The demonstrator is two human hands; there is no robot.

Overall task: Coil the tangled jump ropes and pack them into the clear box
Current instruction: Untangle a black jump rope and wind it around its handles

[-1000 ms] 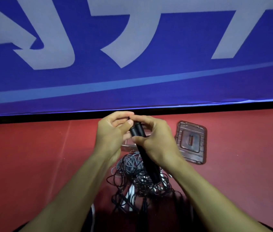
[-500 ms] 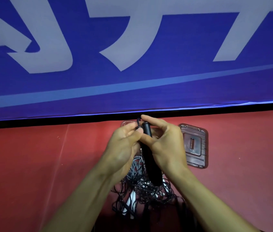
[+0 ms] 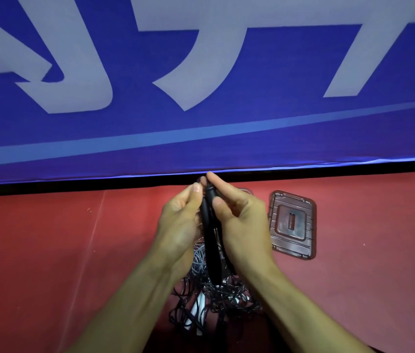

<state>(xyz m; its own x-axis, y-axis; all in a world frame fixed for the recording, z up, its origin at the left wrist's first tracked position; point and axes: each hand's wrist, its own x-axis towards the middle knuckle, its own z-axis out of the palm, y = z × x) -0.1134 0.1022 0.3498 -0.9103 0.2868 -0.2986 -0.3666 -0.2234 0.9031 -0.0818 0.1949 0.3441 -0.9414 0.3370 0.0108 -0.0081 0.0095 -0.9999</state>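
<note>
Above the tangled ropes (image 3: 209, 299), both hands (image 3: 183, 222) (image 3: 239, 225) pinch a black handle (image 3: 211, 240).

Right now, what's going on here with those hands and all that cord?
A person is sorting out tangled jump ropes on a red floor. Both hands hold black handles upright above the pile: the left hand and the right hand pinch near the top ends. A clear lid lies flat to the right. Nothing looks coiled yet.
</note>
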